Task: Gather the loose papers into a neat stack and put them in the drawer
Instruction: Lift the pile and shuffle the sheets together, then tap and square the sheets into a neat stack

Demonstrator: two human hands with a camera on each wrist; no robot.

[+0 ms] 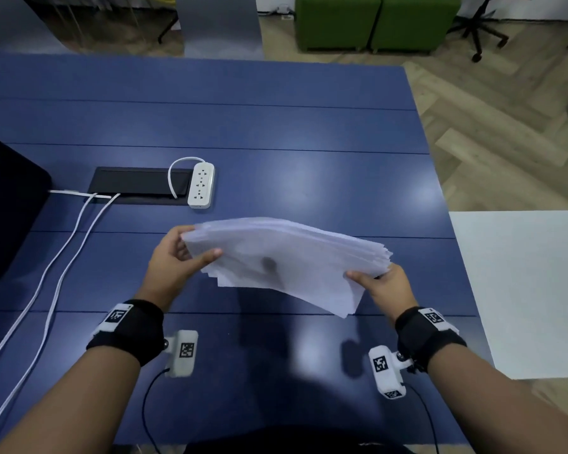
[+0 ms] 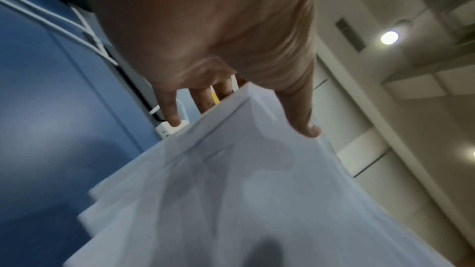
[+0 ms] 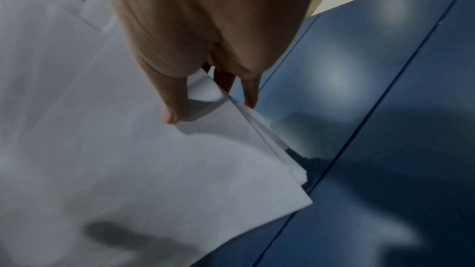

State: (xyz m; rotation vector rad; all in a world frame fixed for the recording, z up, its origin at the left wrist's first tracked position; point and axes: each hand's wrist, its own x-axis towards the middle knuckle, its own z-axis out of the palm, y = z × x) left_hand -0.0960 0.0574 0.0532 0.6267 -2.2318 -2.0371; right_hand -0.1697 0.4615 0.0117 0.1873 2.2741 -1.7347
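A bundle of white papers (image 1: 286,260) hangs above the blue table (image 1: 276,126), its sheets fanned and uneven at the near edge. My left hand (image 1: 191,253) grips the bundle's left end, thumb on top and fingers underneath. My right hand (image 1: 371,278) pinches the right end the same way. In the left wrist view the thumb lies on the papers (image 2: 231,190) with the fingers (image 2: 169,109) behind. In the right wrist view the thumb presses the top sheet of the papers (image 3: 128,149), the fingers (image 3: 250,92) below the edge. No drawer is in view.
A white power strip (image 1: 201,185) and a black cable hatch (image 1: 138,185) lie further back on the table, with white cables (image 1: 63,240) running to the near left. A dark object (image 1: 10,204) sits at the left edge. A white surface (image 1: 522,290) adjoins the table's right side.
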